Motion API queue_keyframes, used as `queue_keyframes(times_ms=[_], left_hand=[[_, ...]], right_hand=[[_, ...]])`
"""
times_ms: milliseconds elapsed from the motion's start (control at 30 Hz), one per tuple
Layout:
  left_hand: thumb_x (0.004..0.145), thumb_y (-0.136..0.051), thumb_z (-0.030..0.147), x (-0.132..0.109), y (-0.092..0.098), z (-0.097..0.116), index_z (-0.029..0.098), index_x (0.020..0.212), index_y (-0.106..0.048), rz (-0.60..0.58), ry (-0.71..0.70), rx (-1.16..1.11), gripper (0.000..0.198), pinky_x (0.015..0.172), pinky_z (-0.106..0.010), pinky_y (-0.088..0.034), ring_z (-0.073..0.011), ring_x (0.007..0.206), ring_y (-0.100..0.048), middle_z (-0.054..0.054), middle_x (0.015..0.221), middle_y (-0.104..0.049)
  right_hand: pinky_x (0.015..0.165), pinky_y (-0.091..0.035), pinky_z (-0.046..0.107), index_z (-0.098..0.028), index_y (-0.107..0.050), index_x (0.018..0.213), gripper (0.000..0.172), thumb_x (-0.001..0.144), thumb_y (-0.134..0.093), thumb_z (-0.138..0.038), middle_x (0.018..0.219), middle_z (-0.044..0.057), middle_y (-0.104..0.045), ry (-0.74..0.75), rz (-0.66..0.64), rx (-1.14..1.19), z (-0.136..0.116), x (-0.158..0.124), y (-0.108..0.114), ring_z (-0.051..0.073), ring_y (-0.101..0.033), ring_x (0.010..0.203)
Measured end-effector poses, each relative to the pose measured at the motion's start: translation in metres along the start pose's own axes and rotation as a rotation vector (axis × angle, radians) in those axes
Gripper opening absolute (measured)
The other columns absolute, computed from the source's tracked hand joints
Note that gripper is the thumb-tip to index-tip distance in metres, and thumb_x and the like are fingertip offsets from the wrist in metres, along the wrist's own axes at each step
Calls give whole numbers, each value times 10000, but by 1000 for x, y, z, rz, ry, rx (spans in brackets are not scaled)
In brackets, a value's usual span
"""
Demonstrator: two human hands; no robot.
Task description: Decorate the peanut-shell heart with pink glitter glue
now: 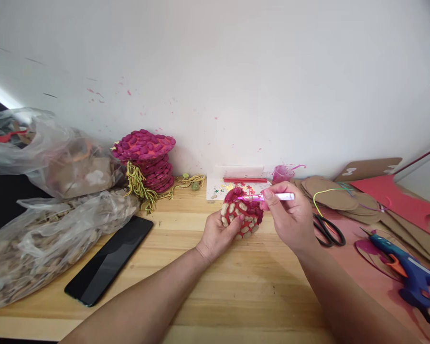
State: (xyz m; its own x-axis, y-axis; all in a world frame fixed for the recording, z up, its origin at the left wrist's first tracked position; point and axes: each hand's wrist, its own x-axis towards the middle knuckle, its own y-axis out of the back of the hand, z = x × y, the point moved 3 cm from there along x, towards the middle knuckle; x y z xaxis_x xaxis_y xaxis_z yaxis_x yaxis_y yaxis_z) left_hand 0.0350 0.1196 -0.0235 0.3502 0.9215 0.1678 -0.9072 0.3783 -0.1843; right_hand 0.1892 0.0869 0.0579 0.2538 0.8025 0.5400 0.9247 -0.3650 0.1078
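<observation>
My left hand (218, 235) is closed round a rounded red piece covered with peanuts (244, 220), its thumb lying over the front. The peanuts along the top and right side are magenta; those in front are pale and bare. In my right hand (290, 217) is a slim paintbrush (284, 196) with a white handle, pinched between thumb and fingers. Its bright pink tip points left and lies at the upper edge of the peanuts. Behind the hands stands a paint-stained clear cup (283, 173) with a thin stick leaning out.
At left are a magenta peanut-covered form (143, 160) with yarn, a plastic bag of peanuts (57, 239) and a black phone (109, 260). At right lie scissors (329, 231), cardboard discs (331, 193), red card (397, 191) and a blue glue gun (408, 270). Star confetti (232, 188) sits behind.
</observation>
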Motion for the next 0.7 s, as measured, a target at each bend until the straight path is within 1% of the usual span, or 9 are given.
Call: queue_keyframes(times_ms=[167, 267, 333, 433, 533, 700], left_hand=[[789, -777, 562, -1, 0, 4, 160, 1014, -757, 27, 34, -46, 462, 920, -380, -600, -250, 959, -756, -104, 1072, -801], [764, -792, 580, 0, 1, 5, 150, 998, -762, 39, 44, -44, 490, 917, -380, -601, -249, 943, -758, -110, 1063, -802], [764, -795, 573, 0, 1, 4, 154, 1007, -764, 35, 45, -47, 486, 911, -377, -603, -248, 941, -758, -107, 1062, -802], [761, -805, 560, 1, 1, 3, 157, 1001, -763, 34, 49, -69, 471, 893, -373, -608, -246, 924, -761, -106, 1047, -805], [762, -815, 542, 1, 1, 4, 153, 1007, -760, 38, 43, -99, 462, 895, -375, -607, -239, 914, -763, -107, 1051, -806], [783, -807, 518, 1, 1, 2, 144, 1000, -759, 19, 43, -92, 434, 895, -375, -607, -239, 917, -761, -112, 1063, -804]], right_hand=[[531, -457, 247, -215, -589, 843, 264, 917, -692, -446, 633, -21, -637, -20, 7, -28, 5, 2, 0, 123, -574, 558], [522, -452, 249, -218, -591, 844, 283, 906, -696, -473, 630, -24, -628, -17, 15, -3, 4, 1, -1, 123, -561, 545], [530, -453, 252, -217, -593, 841, 291, 902, -697, -481, 643, -20, -628, -3, 6, 6, 2, 0, -3, 123, -556, 555], [549, -446, 256, -210, -595, 840, 284, 909, -688, -469, 659, -12, -632, 0, 0, -46, 2, -1, -4, 123, -552, 574], [575, -449, 261, -209, -595, 835, 274, 917, -680, -457, 659, -11, -636, 1, 31, -96, 5, 0, -2, 126, -561, 588], [578, -465, 261, -215, -588, 851, 276, 914, -684, -466, 669, -15, -642, -23, 15, -25, 8, 0, -2, 132, -581, 602]])
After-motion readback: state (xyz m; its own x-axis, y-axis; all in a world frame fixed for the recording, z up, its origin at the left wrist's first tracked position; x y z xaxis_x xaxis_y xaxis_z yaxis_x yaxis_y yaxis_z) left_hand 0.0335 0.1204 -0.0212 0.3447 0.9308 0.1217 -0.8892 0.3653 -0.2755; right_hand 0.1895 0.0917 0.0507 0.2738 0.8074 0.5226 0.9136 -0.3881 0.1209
